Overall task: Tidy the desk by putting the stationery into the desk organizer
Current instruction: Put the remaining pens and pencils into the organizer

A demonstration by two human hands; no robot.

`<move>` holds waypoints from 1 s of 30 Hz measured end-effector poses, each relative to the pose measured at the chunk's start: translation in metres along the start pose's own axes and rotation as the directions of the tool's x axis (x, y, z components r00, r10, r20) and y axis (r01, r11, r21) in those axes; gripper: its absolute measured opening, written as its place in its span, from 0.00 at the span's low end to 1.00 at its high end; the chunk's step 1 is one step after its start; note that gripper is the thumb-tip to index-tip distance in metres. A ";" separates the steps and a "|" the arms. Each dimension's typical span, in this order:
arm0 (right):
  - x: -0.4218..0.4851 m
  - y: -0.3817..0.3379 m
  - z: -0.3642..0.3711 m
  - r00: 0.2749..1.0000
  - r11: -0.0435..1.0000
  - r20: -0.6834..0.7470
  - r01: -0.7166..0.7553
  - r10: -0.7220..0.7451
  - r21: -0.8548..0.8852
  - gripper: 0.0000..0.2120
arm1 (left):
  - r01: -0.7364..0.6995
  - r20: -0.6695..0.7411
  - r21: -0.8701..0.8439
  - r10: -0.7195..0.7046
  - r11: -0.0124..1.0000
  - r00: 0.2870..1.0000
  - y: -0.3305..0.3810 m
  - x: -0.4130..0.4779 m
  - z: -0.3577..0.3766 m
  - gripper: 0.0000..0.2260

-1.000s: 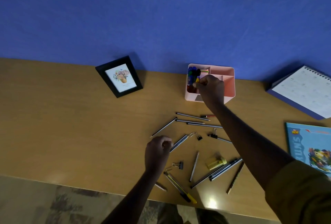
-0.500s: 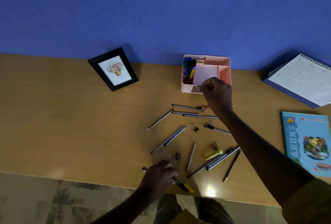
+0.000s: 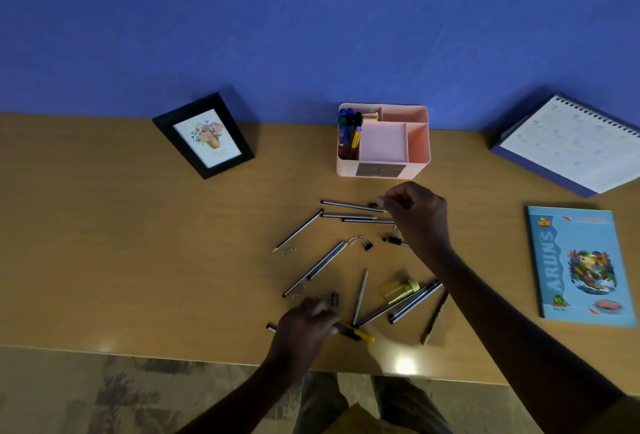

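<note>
The pink desk organizer [image 3: 418, 142] stands at the back against the wall, with several markers [image 3: 349, 128] in its left compartment. Loose pencils [image 3: 346, 216] and pens [image 3: 414, 302] lie scattered on the desk in front of it. My right hand [image 3: 417, 217] hovers at the right ends of the top pencils, fingers curled, fingertips at the end of the top pencil [image 3: 346, 206]; whether it pinches is unclear. My left hand [image 3: 304, 326] near the front edge curls over a black pen with a yellow tip [image 3: 362, 335].
Binder clips [image 3: 367, 245], a paper clip [image 3: 289, 250] and a small yellow item [image 3: 398, 288] lie among the pencils. A black photo frame [image 3: 204, 135] stands back left, a desk calendar [image 3: 571, 142] back right, a blue notebook [image 3: 581, 267] at the right.
My right hand has pulled back from the organizer down to the top pencils. My left hand moved from the middle pencils to the yellow-tipped pen at the front edge.
</note>
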State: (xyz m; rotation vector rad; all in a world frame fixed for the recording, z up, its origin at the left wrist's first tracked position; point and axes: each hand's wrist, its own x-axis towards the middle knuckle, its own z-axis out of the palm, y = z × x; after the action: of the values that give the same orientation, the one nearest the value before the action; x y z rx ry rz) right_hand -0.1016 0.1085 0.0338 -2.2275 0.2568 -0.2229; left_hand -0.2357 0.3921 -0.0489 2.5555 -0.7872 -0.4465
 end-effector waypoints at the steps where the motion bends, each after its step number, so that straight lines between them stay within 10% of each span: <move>1: -0.003 0.000 -0.001 1.000 1.000 0.004 -0.005 0.005 0.002 0.05 | 0.003 -0.010 0.007 -0.003 1.000 1.000 0.000 0.002 0.000 0.13; 10: -0.019 0.004 -0.012 1.000 1.000 0.023 -0.014 0.014 -0.012 0.03 | -0.035 -0.202 0.048 0.044 0.998 0.978 0.000 0.011 0.000 0.08; 23: -0.022 0.016 -0.022 1.000 0.999 0.014 -0.007 0.007 -0.043 0.03 | -0.105 -0.102 0.063 0.111 0.993 0.989 -0.006 0.010 0.013 0.04; 30: -0.025 0.012 -0.020 0.962 0.988 0.243 -0.140 0.122 0.060 0.04 | 0.079 -0.249 -0.147 -0.114 0.986 0.962 0.012 0.021 -0.016 0.05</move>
State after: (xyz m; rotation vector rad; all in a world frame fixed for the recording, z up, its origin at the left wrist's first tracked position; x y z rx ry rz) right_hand -0.1322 0.0930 0.0347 -2.1275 0.2588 0.1056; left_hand -0.2180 0.3753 -0.0329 2.4654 -0.5218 -0.1847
